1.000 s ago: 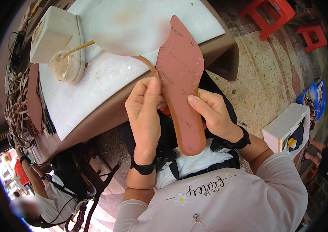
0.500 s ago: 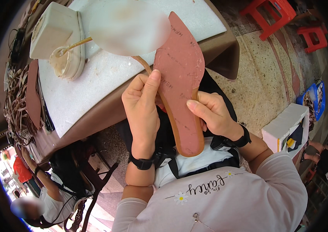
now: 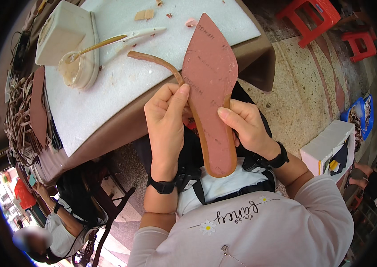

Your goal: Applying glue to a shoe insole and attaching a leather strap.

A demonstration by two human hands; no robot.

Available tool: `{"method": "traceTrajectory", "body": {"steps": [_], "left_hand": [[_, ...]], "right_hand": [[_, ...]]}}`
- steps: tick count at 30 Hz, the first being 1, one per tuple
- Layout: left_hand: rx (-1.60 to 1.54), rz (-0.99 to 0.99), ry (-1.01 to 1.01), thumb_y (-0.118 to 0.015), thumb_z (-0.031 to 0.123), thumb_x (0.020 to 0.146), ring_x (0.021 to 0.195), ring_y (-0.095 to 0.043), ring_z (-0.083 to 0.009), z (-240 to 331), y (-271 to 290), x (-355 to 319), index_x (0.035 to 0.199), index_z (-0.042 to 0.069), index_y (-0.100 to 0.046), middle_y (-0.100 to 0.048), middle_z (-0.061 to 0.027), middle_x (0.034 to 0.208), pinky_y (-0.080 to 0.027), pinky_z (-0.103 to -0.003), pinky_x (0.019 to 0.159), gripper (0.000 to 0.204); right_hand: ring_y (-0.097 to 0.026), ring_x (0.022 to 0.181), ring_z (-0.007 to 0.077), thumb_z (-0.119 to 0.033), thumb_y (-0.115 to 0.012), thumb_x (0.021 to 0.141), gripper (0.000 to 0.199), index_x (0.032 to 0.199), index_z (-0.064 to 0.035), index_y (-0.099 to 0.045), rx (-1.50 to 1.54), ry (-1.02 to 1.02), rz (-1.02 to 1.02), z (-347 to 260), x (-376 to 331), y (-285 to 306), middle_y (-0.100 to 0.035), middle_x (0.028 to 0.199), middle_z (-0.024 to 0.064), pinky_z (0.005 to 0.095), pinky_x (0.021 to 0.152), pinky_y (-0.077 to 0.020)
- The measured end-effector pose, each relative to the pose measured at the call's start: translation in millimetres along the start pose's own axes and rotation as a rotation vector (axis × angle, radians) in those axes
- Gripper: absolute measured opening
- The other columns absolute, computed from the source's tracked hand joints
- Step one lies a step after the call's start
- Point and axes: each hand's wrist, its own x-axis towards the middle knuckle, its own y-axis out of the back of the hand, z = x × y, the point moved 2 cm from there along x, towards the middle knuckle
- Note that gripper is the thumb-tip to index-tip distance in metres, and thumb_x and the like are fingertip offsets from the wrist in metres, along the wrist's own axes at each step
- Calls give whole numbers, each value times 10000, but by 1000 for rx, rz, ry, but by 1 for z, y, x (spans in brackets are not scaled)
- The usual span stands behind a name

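A pointed reddish-pink insole (image 3: 210, 66) is held up in front of me, its heel toward my body. Tan edging runs around the heel and up both sides. On the left its free end, a tan strip (image 3: 155, 59), curls away over the table. My left hand (image 3: 167, 109) is closed, thumb on top, pinching the strip against the insole's left edge. My right hand (image 3: 248, 124) grips the opposite edge near the waist, thumb on the face and fingers behind, mostly hidden.
A white foam sheet (image 3: 86, 120) covers the brown-clothed table, with a glue pot (image 3: 73, 73), a brush (image 3: 108, 42) and scraps. Many strips (image 3: 19, 107) lie at the left. Red stools (image 3: 308, 20), a white foam box (image 3: 328, 142) and a blue basket (image 3: 364, 113) stand at right. Another person (image 3: 59, 227) sits lower left.
Both hands and the insole have shifted slightly right. The strip's free end now shows in full, where a blur covered that part of the table. The other person's arm has moved.
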Motion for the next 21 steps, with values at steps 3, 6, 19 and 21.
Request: {"method": "traceTrajectory", "body": {"steps": [3, 6, 19, 21], "left_hand": [[-83, 6, -32, -570, 175, 928, 584, -514, -31, -3, -5, 0, 862, 26, -634, -606, 6, 708, -377, -162, 548, 175], [-94, 45, 22, -569, 182, 929, 586, -511, -28, -3, -12, -4, 854, 21, -639, -608, 7, 712, -376, -163, 546, 190], [261, -52, 51, -638, 117, 878, 529, -385, 11, 1, -14, -24, 737, -28, -583, -496, 65, 556, -300, -172, 468, 210], [288, -129, 108, -646, 95, 868, 541, -355, 13, 6, -15, -30, 735, -22, -581, -466, 81, 566, -272, -176, 459, 190]], "right_hand": [[-435, 457, -2, -223, -478, 959, 271, 1018, 3, -615, 13, 32, 30, 6, 1, -1, -580, 664, -18, 156, 380, -321], [-450, 489, 0, -224, -476, 961, 274, 1023, 4, -615, 56, 60, 78, 7, 0, 2, -586, 686, -17, 158, 409, -342], [-463, 678, 13, -157, -477, 958, 210, 935, 11, -601, 19, 277, 185, -6, 5, 0, -584, 765, -21, 195, 582, -404], [-457, 662, 14, -156, -483, 954, 207, 930, 12, -601, -59, 313, 204, -7, 5, 5, -573, 734, -24, 198, 570, -396]]}}
